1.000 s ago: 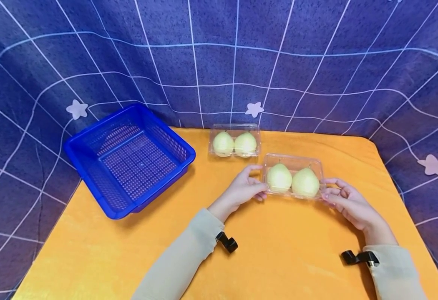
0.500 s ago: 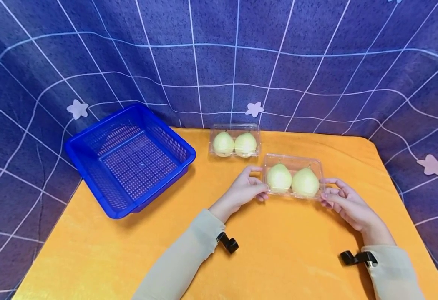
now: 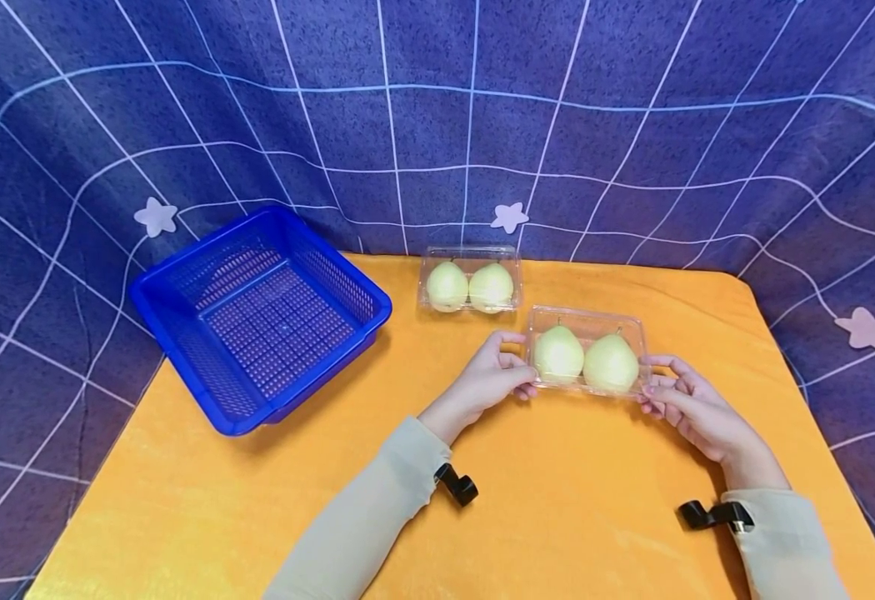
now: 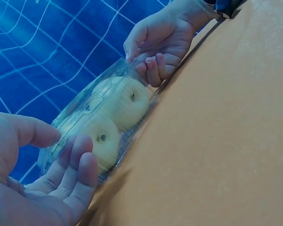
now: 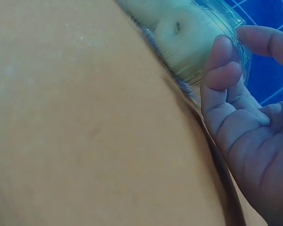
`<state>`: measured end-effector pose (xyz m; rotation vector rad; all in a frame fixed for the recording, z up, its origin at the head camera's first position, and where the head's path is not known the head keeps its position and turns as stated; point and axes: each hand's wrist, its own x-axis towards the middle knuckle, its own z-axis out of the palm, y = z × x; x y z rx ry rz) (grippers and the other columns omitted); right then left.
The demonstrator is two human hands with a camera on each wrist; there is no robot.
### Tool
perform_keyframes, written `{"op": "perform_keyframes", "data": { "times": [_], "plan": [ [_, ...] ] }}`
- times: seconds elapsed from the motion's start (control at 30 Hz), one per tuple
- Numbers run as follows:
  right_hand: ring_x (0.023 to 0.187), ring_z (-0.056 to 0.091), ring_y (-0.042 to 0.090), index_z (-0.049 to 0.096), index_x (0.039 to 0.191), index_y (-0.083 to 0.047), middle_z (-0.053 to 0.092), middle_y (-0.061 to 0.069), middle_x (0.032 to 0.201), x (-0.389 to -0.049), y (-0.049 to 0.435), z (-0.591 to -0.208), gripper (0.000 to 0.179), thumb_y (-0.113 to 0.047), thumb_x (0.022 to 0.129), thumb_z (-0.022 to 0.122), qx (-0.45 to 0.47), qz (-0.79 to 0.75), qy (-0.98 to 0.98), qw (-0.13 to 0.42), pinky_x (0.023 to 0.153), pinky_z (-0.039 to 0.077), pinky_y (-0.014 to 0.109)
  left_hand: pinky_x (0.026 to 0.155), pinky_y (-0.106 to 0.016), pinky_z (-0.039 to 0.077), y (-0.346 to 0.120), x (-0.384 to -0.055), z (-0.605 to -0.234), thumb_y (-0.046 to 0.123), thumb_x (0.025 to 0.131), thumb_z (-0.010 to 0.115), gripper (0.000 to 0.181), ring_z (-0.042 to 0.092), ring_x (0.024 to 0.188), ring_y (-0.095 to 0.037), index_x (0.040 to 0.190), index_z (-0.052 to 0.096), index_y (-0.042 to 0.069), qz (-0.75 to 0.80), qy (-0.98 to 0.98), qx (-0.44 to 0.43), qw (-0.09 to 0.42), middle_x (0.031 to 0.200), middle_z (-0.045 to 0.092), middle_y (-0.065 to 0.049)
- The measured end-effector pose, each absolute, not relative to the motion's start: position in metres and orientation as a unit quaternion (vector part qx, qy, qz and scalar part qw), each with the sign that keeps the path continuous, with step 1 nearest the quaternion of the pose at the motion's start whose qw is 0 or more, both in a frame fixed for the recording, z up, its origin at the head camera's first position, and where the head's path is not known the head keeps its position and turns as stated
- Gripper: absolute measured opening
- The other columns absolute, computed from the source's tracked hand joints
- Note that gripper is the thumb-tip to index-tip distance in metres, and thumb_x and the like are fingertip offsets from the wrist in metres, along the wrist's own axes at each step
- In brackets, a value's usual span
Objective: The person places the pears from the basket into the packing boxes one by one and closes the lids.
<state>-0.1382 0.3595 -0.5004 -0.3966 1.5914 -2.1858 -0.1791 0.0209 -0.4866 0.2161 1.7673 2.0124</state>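
A clear plastic clamshell box [image 3: 591,317] with two pale yellow-green pears [image 3: 611,364] inside sits to the right of the table's middle. At its left end my left hand [image 3: 486,375] pinches the edge between thumb and fingers. My right hand [image 3: 698,412] grips the opposite end in the same way. In the left wrist view, the pears [image 4: 127,104] show through the plastic, between the left hand [image 4: 47,188] and the right hand [image 4: 166,42]. The right wrist view has the right hand's [image 5: 252,125] thumb and fingertips at the box corner, with the far end cut off.
Behind and left of the held box stands a second clear box [image 3: 475,253] with two pears [image 3: 447,287]. A blue perforated basket [image 3: 276,325] is at the left of the orange-covered table [image 3: 557,508]. A blue grid-patterned cloth [image 3: 437,125] hangs behind.
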Motion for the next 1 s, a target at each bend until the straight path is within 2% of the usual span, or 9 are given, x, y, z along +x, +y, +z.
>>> {"op": "perform_keyframes", "data": {
  "times": [0.47, 1.0],
  "plan": [
    [0.090, 0.067, 0.016, 0.029, 0.143, -0.002, 0.064, 0.005, 0.102, -0.1389, 0.3581, -0.5005, 0.042, 0.009, 0.104, 0.037, -0.167, -0.787, 0.560, 0.198, 0.079, 0.056, 0.026, 0.065, -0.032, 0.058, 0.0213, -0.1796, -0.4858, -0.004, 0.091, 0.065, 0.056, 0.069, 0.069, -0.024, 0.139, 0.039, 0.011, 0.736, 0.634, 0.084, 0.220, 0.086, 0.069, -0.014],
    [0.084, 0.066, 0.013, 0.028, 0.143, -0.002, 0.065, 0.005, 0.099, -0.1377, 0.3590, -0.5010, 0.044, 0.011, 0.103, 0.039, -0.155, -0.782, 0.570, 0.196, 0.073, 0.054, 0.024, 0.068, -0.036, 0.059, 0.0209, -0.1771, -0.4825, -0.004, 0.091, 0.066, 0.057, 0.069, 0.070, -0.025, 0.139, 0.040, 0.011, 0.728, 0.644, 0.086, 0.220, 0.084, 0.069, -0.015]
  ]
}}
